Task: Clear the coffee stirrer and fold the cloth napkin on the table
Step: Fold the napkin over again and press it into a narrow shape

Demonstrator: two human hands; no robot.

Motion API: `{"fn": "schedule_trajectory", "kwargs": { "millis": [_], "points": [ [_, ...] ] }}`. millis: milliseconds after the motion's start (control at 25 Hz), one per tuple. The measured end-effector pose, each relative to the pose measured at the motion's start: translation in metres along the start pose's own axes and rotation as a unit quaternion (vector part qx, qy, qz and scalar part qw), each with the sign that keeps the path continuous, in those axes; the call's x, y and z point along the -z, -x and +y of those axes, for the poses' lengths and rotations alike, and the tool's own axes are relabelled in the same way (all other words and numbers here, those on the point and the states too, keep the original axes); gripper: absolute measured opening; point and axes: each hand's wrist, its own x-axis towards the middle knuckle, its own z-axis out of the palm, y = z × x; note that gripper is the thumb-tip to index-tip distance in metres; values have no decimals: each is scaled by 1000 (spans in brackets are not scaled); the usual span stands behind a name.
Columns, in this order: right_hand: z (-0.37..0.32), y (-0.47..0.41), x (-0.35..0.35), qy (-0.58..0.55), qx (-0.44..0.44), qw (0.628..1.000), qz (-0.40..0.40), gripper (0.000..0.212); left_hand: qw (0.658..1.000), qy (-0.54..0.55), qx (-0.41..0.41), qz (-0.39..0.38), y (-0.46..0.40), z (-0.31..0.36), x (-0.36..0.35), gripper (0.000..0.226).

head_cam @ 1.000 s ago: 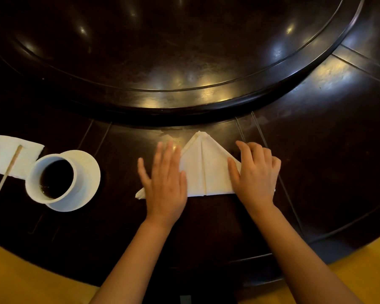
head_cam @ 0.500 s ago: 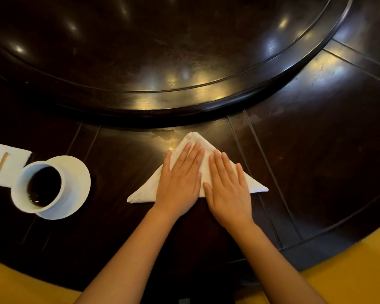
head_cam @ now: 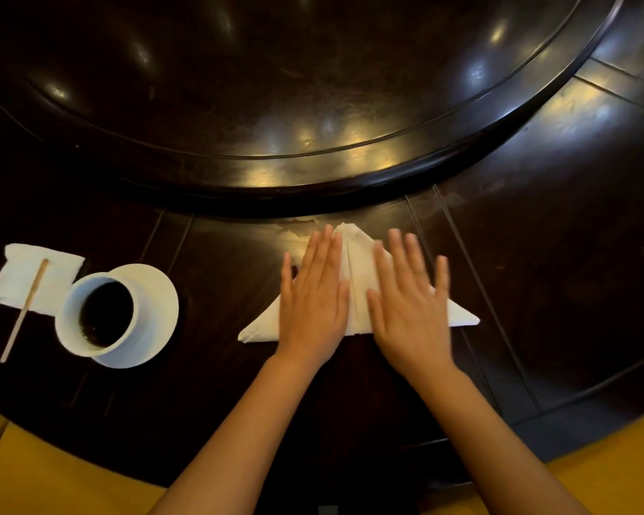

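A white cloth napkin [head_cam: 356, 276], folded into a triangle with a centre seam, lies flat on the dark table [head_cam: 573, 254] in front of me. My left hand [head_cam: 313, 295] rests flat on its left half, fingers together and extended. My right hand [head_cam: 411, 302] lies flat on the right half, fingers spread and slightly blurred. Neither hand grips anything. The wooden coffee stirrer [head_cam: 25, 310] lies far to the left, its upper end on a white paper napkin [head_cam: 34, 276].
A white cup of dark coffee [head_cam: 99, 314] stands on a white saucer [head_cam: 157, 302] left of the cloth. A large raised dark turntable [head_cam: 313, 105] fills the table's middle. The yellow floor shows past the table's near edge.
My hands came together at the napkin's middle, then spread apart sideways across it, palms flat. The camera view shifted slightly; cup and stirrer stayed put.
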Motion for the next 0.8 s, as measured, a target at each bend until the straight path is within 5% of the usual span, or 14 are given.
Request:
{"fn": "schedule_trajectory", "kwargs": {
  "millis": [160,800],
  "points": [
    [-14,-25,-18,17,120,988,-98,55,992,-127,2,9,13,-14,2,57],
    [-2,-40,-21,50,233,960,-149,57,986,-111,8,-124,119,-49,17,69]
  ]
}}
